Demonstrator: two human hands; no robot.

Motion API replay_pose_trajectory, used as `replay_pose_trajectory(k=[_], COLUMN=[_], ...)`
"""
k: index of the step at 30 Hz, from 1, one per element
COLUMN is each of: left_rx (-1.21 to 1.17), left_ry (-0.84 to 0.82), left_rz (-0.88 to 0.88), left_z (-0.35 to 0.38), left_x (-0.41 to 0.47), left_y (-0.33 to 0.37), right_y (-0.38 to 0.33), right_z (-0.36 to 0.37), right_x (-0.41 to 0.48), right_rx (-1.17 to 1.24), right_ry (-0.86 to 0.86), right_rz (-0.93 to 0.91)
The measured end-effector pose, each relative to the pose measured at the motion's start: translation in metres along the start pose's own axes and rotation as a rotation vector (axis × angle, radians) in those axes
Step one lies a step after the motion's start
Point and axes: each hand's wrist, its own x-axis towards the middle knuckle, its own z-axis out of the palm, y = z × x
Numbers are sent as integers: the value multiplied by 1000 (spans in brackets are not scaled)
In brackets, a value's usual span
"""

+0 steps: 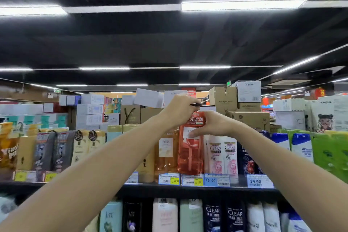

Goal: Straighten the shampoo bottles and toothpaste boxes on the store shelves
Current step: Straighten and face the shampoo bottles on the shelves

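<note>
Shampoo fills the top shelf (150, 188). The red shampoo bottle (191, 154) stands upright at the shelf's front edge, between an amber bottle (166, 153) and the pink Clear bottles (223, 156). The left hand (179, 108) curls over its pump top. The right hand (213, 124) grips its shoulder, thumb across the label. I judge this bottle mid-adjustment, possibly being turned to face front. Neighbouring rows look fairly even, though the far ends blur. The lower row (212, 214) is probably left to check, and no toothpaste boxes show.
</note>
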Motion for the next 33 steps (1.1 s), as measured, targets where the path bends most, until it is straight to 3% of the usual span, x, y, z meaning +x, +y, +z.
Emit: replay_pose_trajectory(k=[6, 14, 22, 26, 33], left_rx=[-61, -10, 6, 50, 74], left_ry=[-27, -135, -63, -80, -88], left_rz=[9, -24, 3, 28, -6], left_z=[6, 29, 34, 34, 40], left_x=[-7, -19, -14, -13, -11], left_y=[-5, -21, -25, -28, -34], right_y=[7, 19, 32, 38, 43], right_z=[8, 23, 23, 29, 21], right_x=[4, 5, 15, 15, 16], right_rx=[-143, -220, -244, -480, -544], right_ry=[113, 63, 91, 187, 176], right_rz=[-35, 66, 132, 173, 162])
